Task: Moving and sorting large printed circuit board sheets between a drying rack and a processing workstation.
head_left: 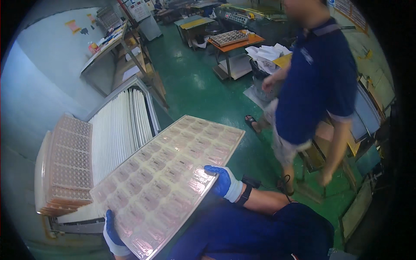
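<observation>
The left hand (113,232), wearing a blue and white glove, is gripping the near left edge of the panel (167,173); one blue finger is showing along this edge, and the other fingers are hiding. The right hand (225,183), in the same kind of glove, is closing its fingers on the long right edge, with blue fingertips lying on the upper face. So the panel is being held between the two hands, tilting, and its far end is reaching forward past the right hand. Its face is showing many repeated shapes in rows, pinkish and shining. A black wristband (245,195) is sitting just behind the right hand.

Forward of the left hand, a rack (113,125) is carrying many thin white layers; the panel is covering a part of it from view. Forward and to the left of the same hand, a stack of brownish sheets (71,160) is leaning beside these layers, its front sheet bearing rows of round marks.

To the right of the right hand and further forward, a co-worker (318,86) in a dark blue shirt is standing, blurred in places. Beyond the right hand, near the co-worker, a bin (262,82) is holding crumpled white paper (269,56). Farther in the same direction, an orange table (242,42) is supporting a patterned tray (229,38). Farthest from the hands, a machine (236,17) is standing.
</observation>
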Action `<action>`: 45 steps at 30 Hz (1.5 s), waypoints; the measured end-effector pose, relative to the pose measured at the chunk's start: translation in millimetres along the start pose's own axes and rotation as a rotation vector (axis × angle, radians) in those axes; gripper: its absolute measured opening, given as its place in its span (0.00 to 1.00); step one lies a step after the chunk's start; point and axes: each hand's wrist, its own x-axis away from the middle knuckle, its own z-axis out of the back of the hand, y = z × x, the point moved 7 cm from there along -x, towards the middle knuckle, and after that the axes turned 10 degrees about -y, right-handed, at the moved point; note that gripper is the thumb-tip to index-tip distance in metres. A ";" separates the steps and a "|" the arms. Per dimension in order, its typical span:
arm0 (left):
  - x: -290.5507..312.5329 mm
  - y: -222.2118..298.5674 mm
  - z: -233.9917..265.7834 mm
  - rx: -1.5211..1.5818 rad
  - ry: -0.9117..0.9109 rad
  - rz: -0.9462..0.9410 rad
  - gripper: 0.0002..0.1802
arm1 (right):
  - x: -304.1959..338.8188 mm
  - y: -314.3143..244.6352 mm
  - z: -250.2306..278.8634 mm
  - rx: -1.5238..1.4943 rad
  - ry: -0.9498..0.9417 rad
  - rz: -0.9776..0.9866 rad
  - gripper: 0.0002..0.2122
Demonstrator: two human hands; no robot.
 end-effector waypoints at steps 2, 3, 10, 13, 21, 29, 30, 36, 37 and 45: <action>-4.7 -3.0 21.5 -0.094 -0.014 -0.015 0.27 | -2.0 3.9 9.9 -0.015 0.021 -0.021 0.23; -8.0 0.4 22.4 -0.183 -0.031 -0.035 0.26 | -4.2 8.1 11.8 -0.024 0.037 -0.041 0.23; -19.6 0.4 49.1 -0.357 -0.003 -0.061 0.25 | -12.7 14.5 16.4 0.033 0.091 0.001 0.22; -35.0 -3.5 23.2 0.096 -0.020 0.071 0.25 | -16.0 7.8 27.0 0.005 0.120 0.000 0.22; -77.5 -23.4 -38.7 0.196 -0.044 0.164 0.28 | -28.0 -50.5 42.6 0.028 0.118 0.059 0.21; -144.8 -68.6 -139.5 0.194 -0.045 0.192 0.31 | -26.9 -183.0 57.4 -0.019 0.176 0.010 0.20; -152.7 -72.8 -154.8 0.209 -0.052 0.226 0.31 | -27.7 -198.3 57.0 -0.024 0.171 0.009 0.21; -204.6 -98.7 -220.3 0.280 -0.078 0.276 0.30 | -41.4 -276.2 63.0 -0.015 0.130 0.042 0.23; -216.8 -102.8 -220.8 0.279 -0.081 0.274 0.30 | -46.7 -287.2 64.0 -0.026 0.133 0.040 0.24; -349.4 -133.0 -249.8 0.397 -0.198 0.323 0.30 | -119.8 -376.5 85.3 0.049 0.159 0.120 0.25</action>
